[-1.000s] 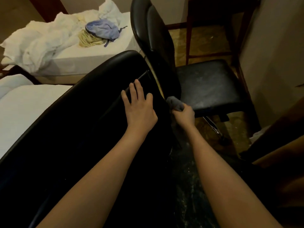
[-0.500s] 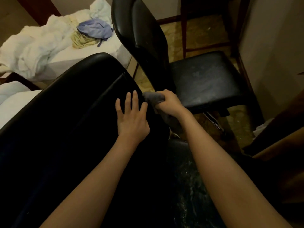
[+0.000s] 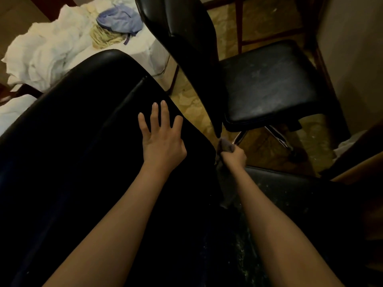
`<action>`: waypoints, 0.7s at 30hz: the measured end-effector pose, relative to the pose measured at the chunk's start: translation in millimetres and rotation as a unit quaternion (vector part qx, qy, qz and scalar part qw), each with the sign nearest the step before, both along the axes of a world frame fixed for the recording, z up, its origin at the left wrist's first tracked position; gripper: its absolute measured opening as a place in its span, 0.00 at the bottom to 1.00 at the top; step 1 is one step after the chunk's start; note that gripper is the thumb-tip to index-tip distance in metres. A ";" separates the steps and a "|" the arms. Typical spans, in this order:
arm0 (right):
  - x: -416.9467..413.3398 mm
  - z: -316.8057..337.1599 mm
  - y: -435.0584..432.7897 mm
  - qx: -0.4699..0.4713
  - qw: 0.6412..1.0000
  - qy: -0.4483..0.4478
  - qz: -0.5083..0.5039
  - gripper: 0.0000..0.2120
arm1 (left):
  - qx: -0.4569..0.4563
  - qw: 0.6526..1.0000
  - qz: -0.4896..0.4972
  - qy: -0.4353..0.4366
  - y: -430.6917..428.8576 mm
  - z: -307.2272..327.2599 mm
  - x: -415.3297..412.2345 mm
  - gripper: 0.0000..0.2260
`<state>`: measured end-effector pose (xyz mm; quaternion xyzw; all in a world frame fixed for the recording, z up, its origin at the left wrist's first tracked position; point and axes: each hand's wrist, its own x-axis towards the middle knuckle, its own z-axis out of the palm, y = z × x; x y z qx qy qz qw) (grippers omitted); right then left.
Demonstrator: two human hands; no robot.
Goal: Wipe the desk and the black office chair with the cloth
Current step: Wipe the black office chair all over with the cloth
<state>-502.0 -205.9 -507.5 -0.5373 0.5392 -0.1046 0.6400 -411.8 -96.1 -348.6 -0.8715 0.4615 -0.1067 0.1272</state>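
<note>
A black office chair's backrest (image 3: 83,131) fills the lower left, tilted toward me. My left hand (image 3: 162,139) lies flat on it with fingers spread. My right hand (image 3: 234,157) grips a bunched grey cloth (image 3: 226,145) at the backrest's right edge, low down beside the dusty seat (image 3: 300,204) of this chair. A loose end of the cloth hangs down along my right forearm. A second black chair (image 3: 267,83) stands just beyond, its seat smeared with dust.
A bed with crumpled white linen (image 3: 47,50), a blue garment (image 3: 120,18) and a yellowish cloth (image 3: 103,37) lies at the upper left. Wooden desk legs (image 3: 240,23) stand behind the second chair. A beige wall (image 3: 356,48) closes the right side. Patterned floor shows between the chairs.
My right hand with the cloth slid down the backrest's right edge, from near the top to low beside the seat. My left hand stayed flat on the backrest.
</note>
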 end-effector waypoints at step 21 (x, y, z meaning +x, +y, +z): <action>-14.2 6.2 80.3 0.067 0.967 -0.168 -0.180 0.22 | 0.003 0.999 -0.030 -0.034 4.6 -5.2 1.7 0.20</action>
